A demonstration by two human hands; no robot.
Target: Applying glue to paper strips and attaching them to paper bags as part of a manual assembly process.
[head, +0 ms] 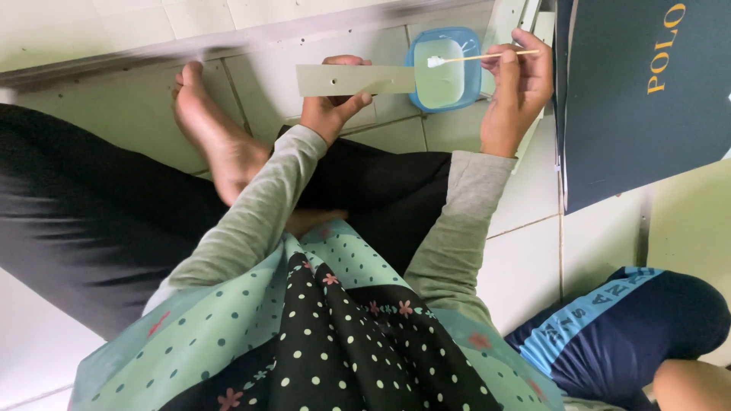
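Our left hand (331, 103) pinches the flat grey strip (354, 80) steady near the blue dish (445, 68), while our right hand (518, 87) fingers pinch the thin stick (487, 56) so its white tip, glue maybe, reaches over.

- My strip (355, 79) is pale grey-green.
- The dish (445, 68) is light blue.
- My stick (487, 56) is tan, white-tipped.
- My sleeves (259, 213) are grey.
- My scarf (335, 335) is mint and black, polka-dotted.

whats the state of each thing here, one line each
left hand: closed on the strip
strip: held level, one end over the dish
right hand: pinching the stick
stick: white-tipped end over the dish
dish: open, pale liquid inside, on the tiled floor
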